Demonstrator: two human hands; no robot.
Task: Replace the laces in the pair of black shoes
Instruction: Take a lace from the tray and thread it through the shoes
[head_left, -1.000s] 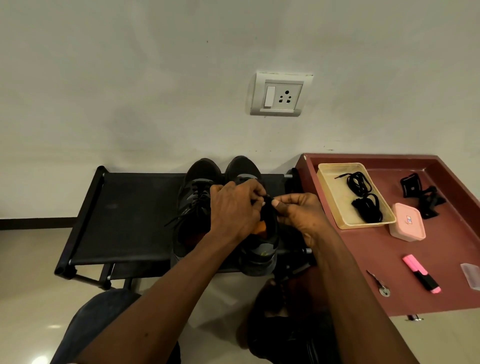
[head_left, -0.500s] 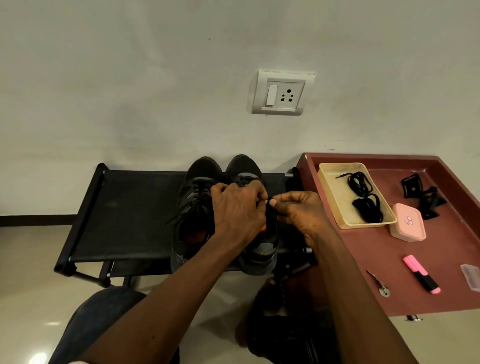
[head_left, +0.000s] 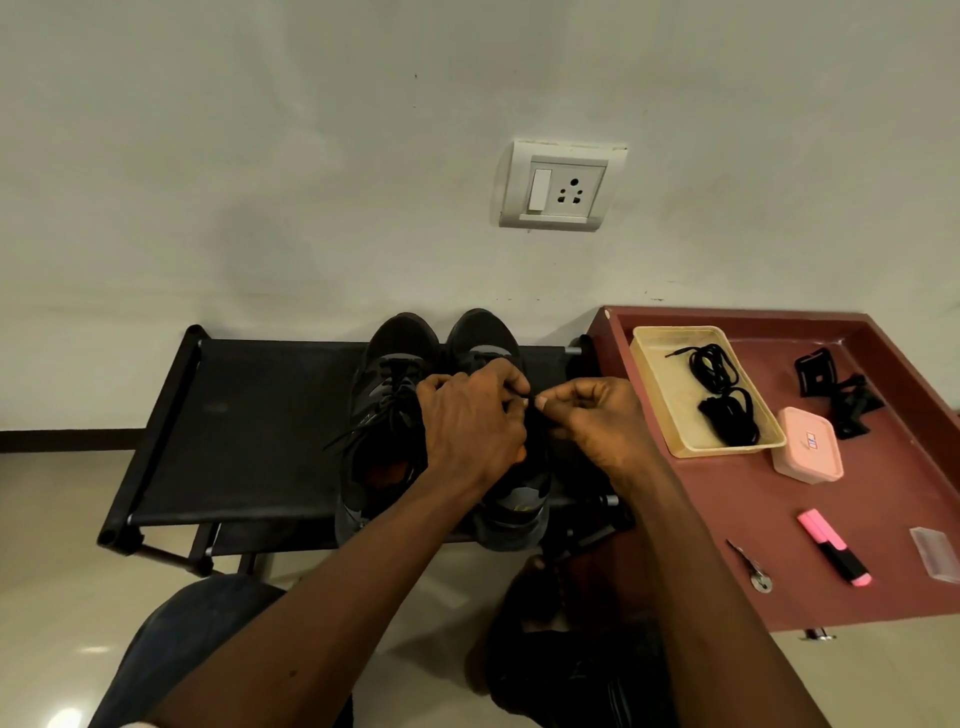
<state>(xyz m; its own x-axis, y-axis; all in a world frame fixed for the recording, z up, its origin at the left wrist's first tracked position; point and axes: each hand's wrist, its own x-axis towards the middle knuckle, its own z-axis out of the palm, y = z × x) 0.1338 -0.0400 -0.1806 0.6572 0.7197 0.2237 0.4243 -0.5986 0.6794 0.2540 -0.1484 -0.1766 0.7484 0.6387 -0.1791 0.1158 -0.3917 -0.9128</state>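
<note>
Two black shoes stand side by side on a black rack (head_left: 249, 431), toes to the wall. The left shoe (head_left: 387, 395) keeps its lace, one end trailing out to the left. Both hands work over the right shoe (head_left: 485, 338) and hide most of it. My left hand (head_left: 470, 421) has its fingers curled on the shoe's lace area. My right hand (head_left: 597, 415) pinches a thin black lace (head_left: 530, 399) between thumb and fingertips, close against the left fingers. Two coiled black laces (head_left: 719, 389) lie in a cream tray (head_left: 654, 384) to the right.
A maroon table (head_left: 727, 493) stands right of the rack. It carries the tray, a pink box (head_left: 808, 449), black clips (head_left: 836, 384), a pink highlighter (head_left: 834, 545), a small metal tool (head_left: 750, 566) and a clear case (head_left: 937, 558). A wall socket (head_left: 563, 184) is above. A dark bag (head_left: 576, 660) sits on the floor.
Both hands stay on the right shoe. The right hand's pinching fingers have shifted slightly up and away from the left hand, drawing the lace.
</note>
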